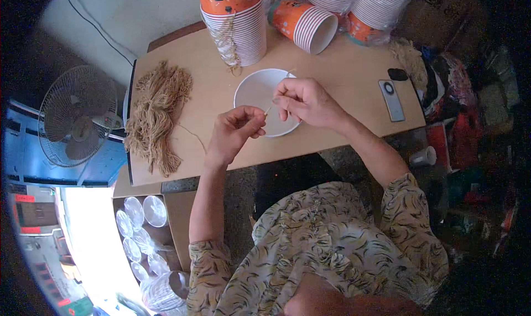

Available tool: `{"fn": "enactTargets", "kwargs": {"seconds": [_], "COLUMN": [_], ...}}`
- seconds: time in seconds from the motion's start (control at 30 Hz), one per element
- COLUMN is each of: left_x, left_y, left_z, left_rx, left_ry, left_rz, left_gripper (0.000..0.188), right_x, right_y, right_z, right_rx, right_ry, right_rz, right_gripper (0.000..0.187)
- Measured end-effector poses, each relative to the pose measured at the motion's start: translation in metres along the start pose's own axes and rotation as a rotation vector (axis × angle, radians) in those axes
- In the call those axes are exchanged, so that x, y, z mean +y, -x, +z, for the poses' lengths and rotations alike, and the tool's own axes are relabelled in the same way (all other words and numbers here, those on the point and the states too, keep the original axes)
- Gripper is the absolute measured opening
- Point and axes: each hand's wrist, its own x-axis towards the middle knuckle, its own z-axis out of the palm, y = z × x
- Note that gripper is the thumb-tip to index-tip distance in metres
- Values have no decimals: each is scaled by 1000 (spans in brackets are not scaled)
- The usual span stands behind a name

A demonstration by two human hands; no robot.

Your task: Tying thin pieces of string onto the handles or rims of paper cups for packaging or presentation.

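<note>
Both hands are over a white paper bucket (247,87) that stands with its open mouth toward me. My left hand (235,130) is closed in a pinch at the bucket's near left rim, a short pale twine end (269,110) sticking up from its fingertips. Just right of it, my right hand (310,101) is closed over the bucket, thumb and forefinger together; what they hold is too small to make out. A bit of twine (292,72) shows at the far rim. Left of the bucket lies a large bundle of tan twine (157,117), one strand trailing toward my left wrist.
Stacked orange-and-white paper buckets (238,34) stand behind, twine hanging down their side. Another stack (307,28) lies on its side. A phone (391,101) rests at the table's right. A fan (77,117) stands left; a carton of plastic-wrapped stacks (145,238) sits below the table.
</note>
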Motion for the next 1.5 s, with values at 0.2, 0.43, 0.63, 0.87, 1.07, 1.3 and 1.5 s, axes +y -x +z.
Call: {"fn": "enactTargets", "kwargs": {"seconds": [0.2, 0.43, 0.63, 0.87, 1.07, 1.3, 1.5], "left_x": [2, -13, -18, -26, -18, -16, -23], "left_y": [6, 4, 4, 1, 5, 13, 9], "left_z": [18, 32, 37, 35, 29, 31, 29], "left_rx": [119, 309, 387, 430, 340, 311, 272], "left_ry": [-155, -234, -289, -453, -491, -333, -89], "left_rz": [113, 427, 499, 644, 631, 264, 308], "left_gripper": [13, 11, 10, 12, 11, 11, 16], "right_x": [-1, 8, 12, 5, 6, 13, 13], "right_y": [-3, -7, -6, -5, -6, -8, -8], "right_z": [5, 17, 18, 18, 14, 14, 11], "right_rx": [42, 31, 18, -15, -71, -98, -100], "right_ry": [-70, -94, -31, 10, 42, 43, 16], "right_rz": [-43, 34, 103, 141, 173, 211, 192], "right_gripper": [8, 10, 10, 11, 14, 15, 15]}}
